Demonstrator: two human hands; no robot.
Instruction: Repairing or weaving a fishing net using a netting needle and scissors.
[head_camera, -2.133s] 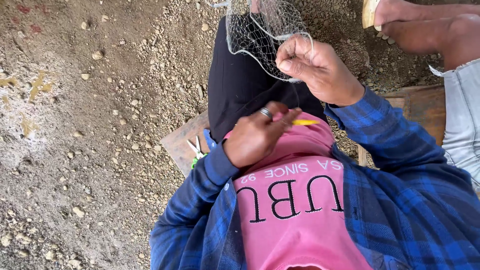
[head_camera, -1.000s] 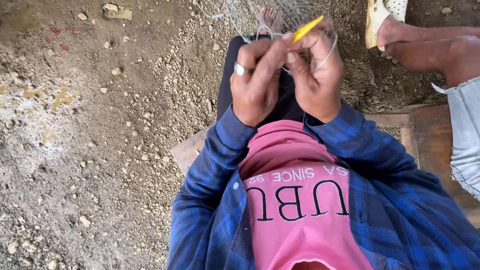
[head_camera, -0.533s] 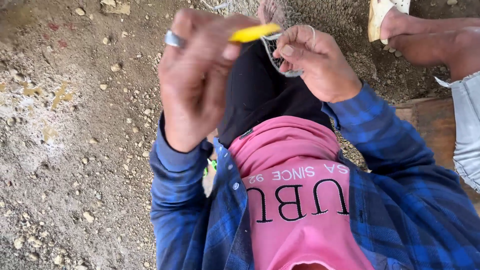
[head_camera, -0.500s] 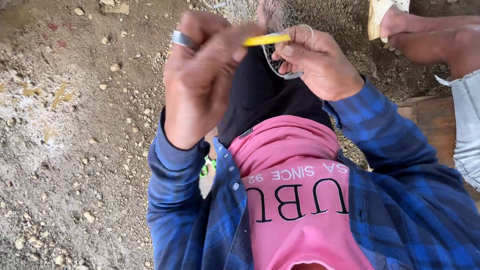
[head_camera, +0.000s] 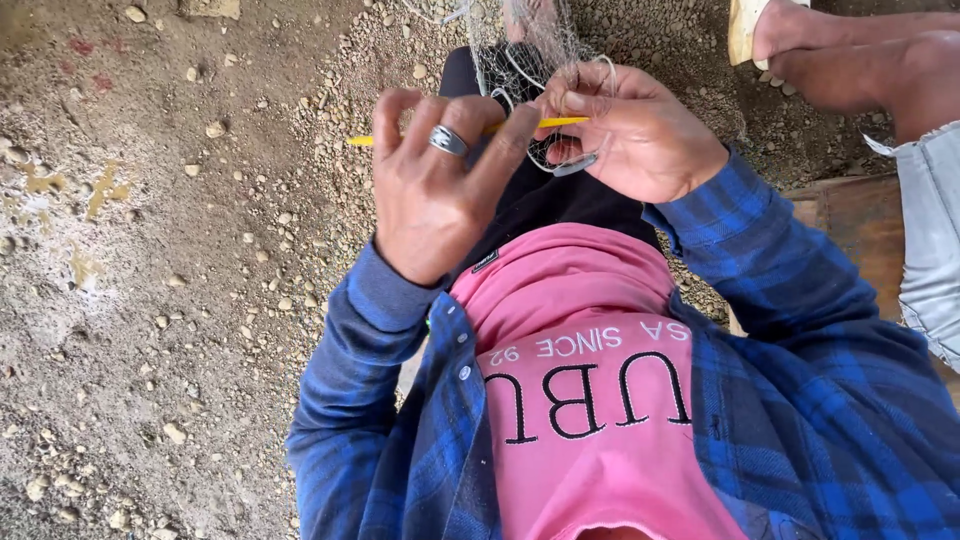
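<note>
Now: left hand (head_camera: 432, 200) pinching yellow needle (head_camera: 455, 131), other fingers spread. Right hand (head_camera: 630, 130) gripping net (head_camera: 530, 55) mesh, needle tip touching it.

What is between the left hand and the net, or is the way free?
Nothing visible blocks it. The left hand holds a yellow needle whose tip reaches the net, pinched by the right hand.
</note>
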